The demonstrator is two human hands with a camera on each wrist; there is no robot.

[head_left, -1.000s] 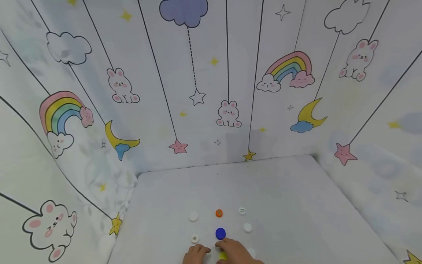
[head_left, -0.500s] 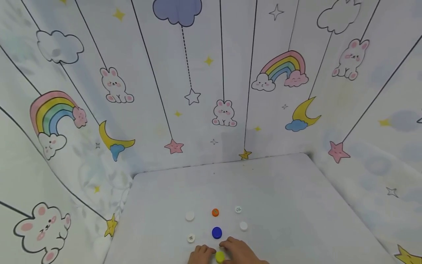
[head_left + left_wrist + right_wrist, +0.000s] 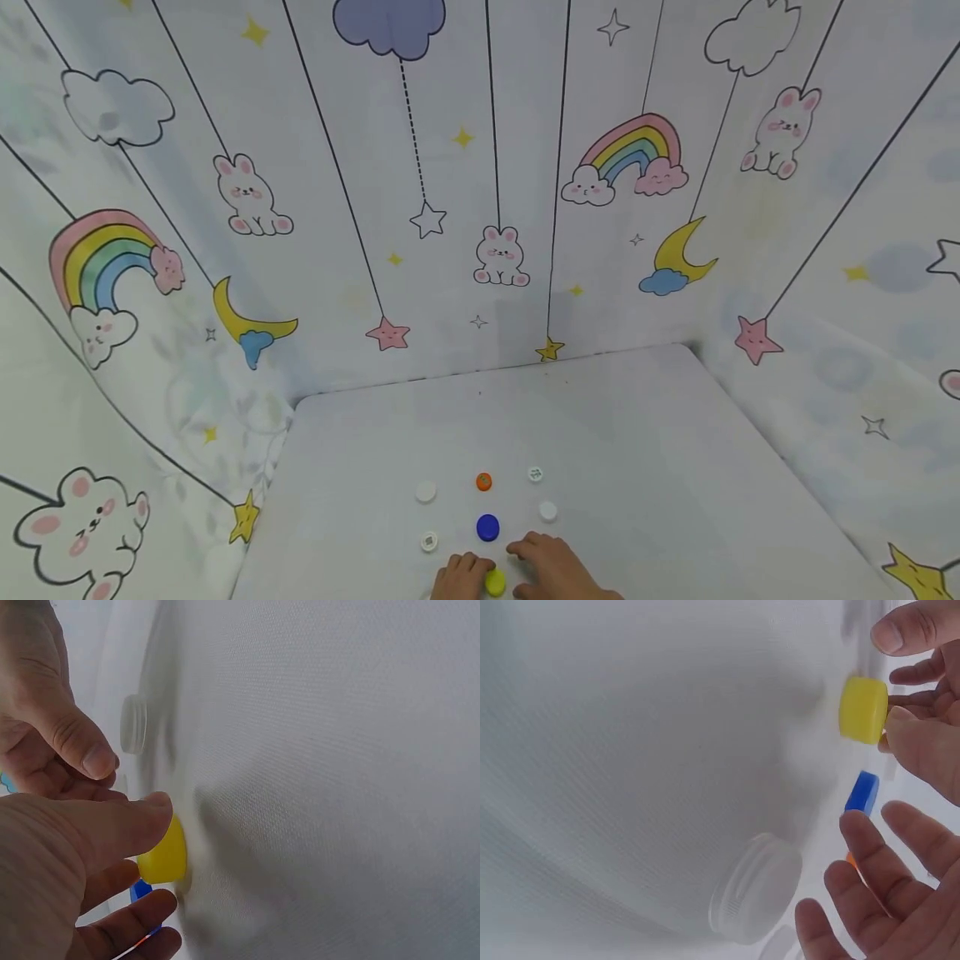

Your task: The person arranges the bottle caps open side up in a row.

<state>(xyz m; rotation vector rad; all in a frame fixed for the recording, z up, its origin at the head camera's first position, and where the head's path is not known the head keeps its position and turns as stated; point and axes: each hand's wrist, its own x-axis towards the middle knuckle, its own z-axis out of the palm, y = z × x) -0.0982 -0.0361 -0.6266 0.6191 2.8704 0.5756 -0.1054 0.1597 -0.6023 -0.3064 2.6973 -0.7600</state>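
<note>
A yellow bottle cap (image 3: 495,582) lies on the white table between my two hands, near the bottom edge of the head view. My left hand (image 3: 462,577) is at its left side, fingertips right at the cap's edge. In the left wrist view, the left thumb overlaps the yellow cap (image 3: 166,855). My right hand (image 3: 558,568) is to the right of the cap, fingers loosely spread and thumb apart from them, holding nothing. Just beyond the hands sits a blue cap (image 3: 487,527). A white screw cap (image 3: 756,889) stands beside the right hand's fingers in the right wrist view.
Beyond the blue cap lies an orange cap (image 3: 483,482). White caps flank this line: a plain one (image 3: 426,492) and a marked one (image 3: 429,542) at left, another marked one (image 3: 535,474) and a plain one (image 3: 547,512) at right. Cartoon-printed cloth (image 3: 450,292) surrounds the table.
My right hand has drawn away to the right, uncovering the yellow cap it partly hid. My left hand has come closer to the cap's left side. The head view has shifted slightly.
</note>
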